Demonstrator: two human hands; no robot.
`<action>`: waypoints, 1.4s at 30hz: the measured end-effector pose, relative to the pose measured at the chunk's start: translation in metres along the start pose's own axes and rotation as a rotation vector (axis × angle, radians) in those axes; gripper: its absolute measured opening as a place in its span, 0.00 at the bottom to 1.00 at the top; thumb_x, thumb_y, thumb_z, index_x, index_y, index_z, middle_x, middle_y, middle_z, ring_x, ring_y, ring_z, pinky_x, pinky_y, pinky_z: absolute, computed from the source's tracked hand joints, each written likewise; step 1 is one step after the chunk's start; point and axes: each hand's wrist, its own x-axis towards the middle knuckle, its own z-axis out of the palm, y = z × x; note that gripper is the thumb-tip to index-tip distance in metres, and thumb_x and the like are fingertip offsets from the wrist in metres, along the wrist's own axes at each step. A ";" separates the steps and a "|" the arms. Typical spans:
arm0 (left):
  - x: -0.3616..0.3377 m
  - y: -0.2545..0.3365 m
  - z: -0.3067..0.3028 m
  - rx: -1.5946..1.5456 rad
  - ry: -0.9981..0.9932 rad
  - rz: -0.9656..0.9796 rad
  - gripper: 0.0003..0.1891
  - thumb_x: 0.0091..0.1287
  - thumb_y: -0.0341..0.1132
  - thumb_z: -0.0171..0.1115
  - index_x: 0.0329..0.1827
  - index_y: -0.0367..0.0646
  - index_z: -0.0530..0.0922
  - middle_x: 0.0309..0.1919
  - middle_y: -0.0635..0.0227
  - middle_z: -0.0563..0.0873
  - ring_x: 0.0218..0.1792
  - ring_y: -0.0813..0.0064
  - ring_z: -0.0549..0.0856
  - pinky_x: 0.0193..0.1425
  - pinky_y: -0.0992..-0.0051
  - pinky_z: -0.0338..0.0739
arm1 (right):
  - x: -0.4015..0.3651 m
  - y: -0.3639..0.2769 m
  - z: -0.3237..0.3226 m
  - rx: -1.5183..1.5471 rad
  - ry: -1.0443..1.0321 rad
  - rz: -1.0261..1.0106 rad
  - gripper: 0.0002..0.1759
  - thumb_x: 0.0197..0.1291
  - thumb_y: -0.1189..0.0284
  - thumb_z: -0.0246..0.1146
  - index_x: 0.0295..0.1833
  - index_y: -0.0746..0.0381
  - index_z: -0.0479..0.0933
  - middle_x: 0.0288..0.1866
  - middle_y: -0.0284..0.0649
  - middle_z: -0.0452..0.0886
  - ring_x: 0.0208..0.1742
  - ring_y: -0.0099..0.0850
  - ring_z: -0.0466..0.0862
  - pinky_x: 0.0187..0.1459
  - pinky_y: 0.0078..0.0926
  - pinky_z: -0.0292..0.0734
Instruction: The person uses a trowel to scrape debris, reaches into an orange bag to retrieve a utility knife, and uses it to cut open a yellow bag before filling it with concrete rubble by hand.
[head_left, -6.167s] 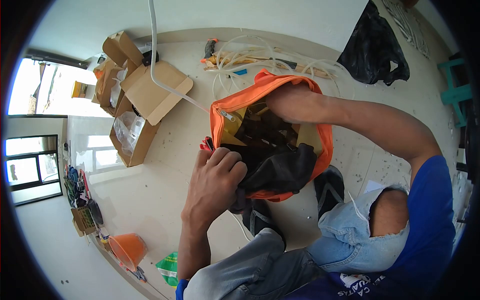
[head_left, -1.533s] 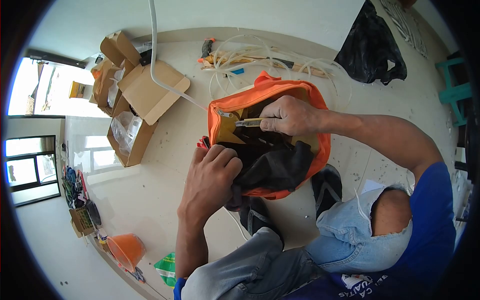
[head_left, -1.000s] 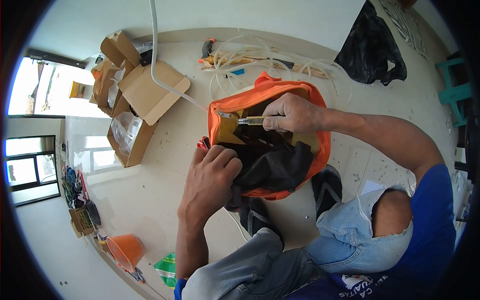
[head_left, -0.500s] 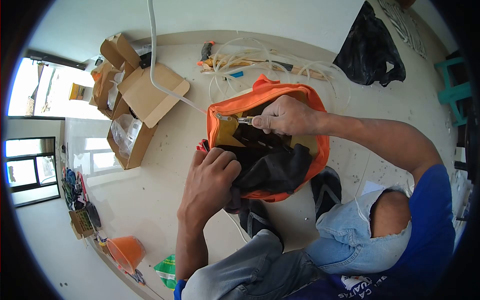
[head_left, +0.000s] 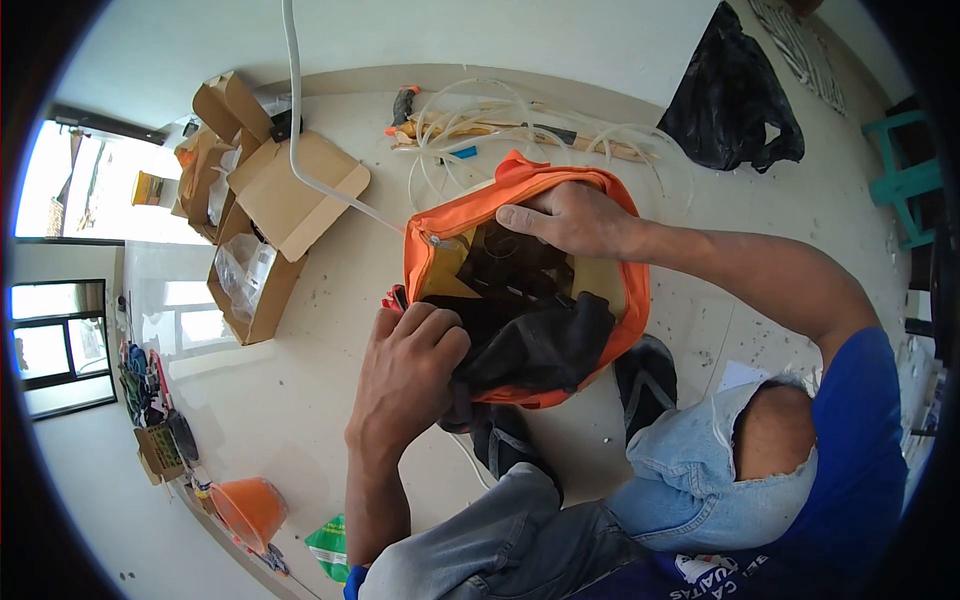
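Note:
An orange tool bag [head_left: 640,300] stands open in front of me, with a yellow lining and dark cloth [head_left: 540,345] bunched in its near side. My left hand [head_left: 405,365] is closed, its fingers curled over the bag's near left edge. At the opening's far side, my right hand [head_left: 580,220] reaches in over the rim. Its thumb shows, but the other fingers are mostly hidden, and so is anything they hold. Dark pockets line the inside below it, and a zipper pull [head_left: 440,242] sits at the left corner.
Clear tubing [head_left: 430,150] and wooden pieces lie beyond the bag. Open cardboard boxes [head_left: 290,200] stand at left, with a white pipe [head_left: 293,100] crossing before them. A black plastic bag [head_left: 730,110] is at upper right. An orange bucket [head_left: 245,510] stands at lower left.
My right hand has moved up to the bag's far rim and its fingers have gone out of sight. The metal-ended tool it held is no longer visible. My left hand keeps its grip.

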 end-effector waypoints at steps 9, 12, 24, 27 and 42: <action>0.000 0.001 -0.001 -0.008 0.002 -0.016 0.13 0.44 0.21 0.68 0.33 0.44 0.80 0.44 0.72 0.86 0.51 0.67 0.83 0.57 0.66 0.72 | 0.004 0.010 0.000 -0.170 -0.068 -0.016 0.28 0.73 0.49 0.61 0.60 0.64 0.81 0.51 0.44 0.85 0.53 0.35 0.83 0.61 0.36 0.75; -0.001 0.003 -0.001 -0.007 0.011 -0.024 0.13 0.43 0.21 0.69 0.32 0.43 0.80 0.44 0.71 0.86 0.51 0.67 0.84 0.57 0.66 0.72 | 0.000 0.016 0.007 -0.229 0.050 -0.225 0.29 0.71 0.49 0.61 0.61 0.63 0.81 0.54 0.46 0.84 0.55 0.40 0.83 0.62 0.39 0.76; -0.023 0.005 0.000 0.030 -0.042 -0.036 0.11 0.48 0.26 0.68 0.35 0.45 0.79 0.46 0.72 0.84 0.57 0.69 0.81 0.60 0.66 0.70 | 0.007 0.010 0.020 -0.507 0.022 -0.319 0.22 0.62 0.57 0.62 0.43 0.68 0.81 0.40 0.49 0.85 0.44 0.46 0.86 0.49 0.44 0.82; -0.026 0.005 -0.001 0.025 -0.043 -0.043 0.10 0.48 0.26 0.68 0.34 0.46 0.79 0.46 0.72 0.84 0.57 0.69 0.81 0.60 0.66 0.70 | 0.005 0.008 0.021 -0.488 0.041 -0.376 0.19 0.61 0.59 0.62 0.41 0.68 0.81 0.39 0.50 0.85 0.44 0.46 0.86 0.48 0.44 0.82; -0.041 0.019 -0.027 0.058 0.007 -0.055 0.11 0.43 0.31 0.71 0.29 0.47 0.77 0.41 0.73 0.83 0.52 0.71 0.82 0.53 0.65 0.70 | 0.035 0.047 0.023 -1.027 -0.118 -0.755 0.13 0.78 0.65 0.48 0.60 0.58 0.69 0.53 0.39 0.78 0.51 0.31 0.83 0.57 0.26 0.83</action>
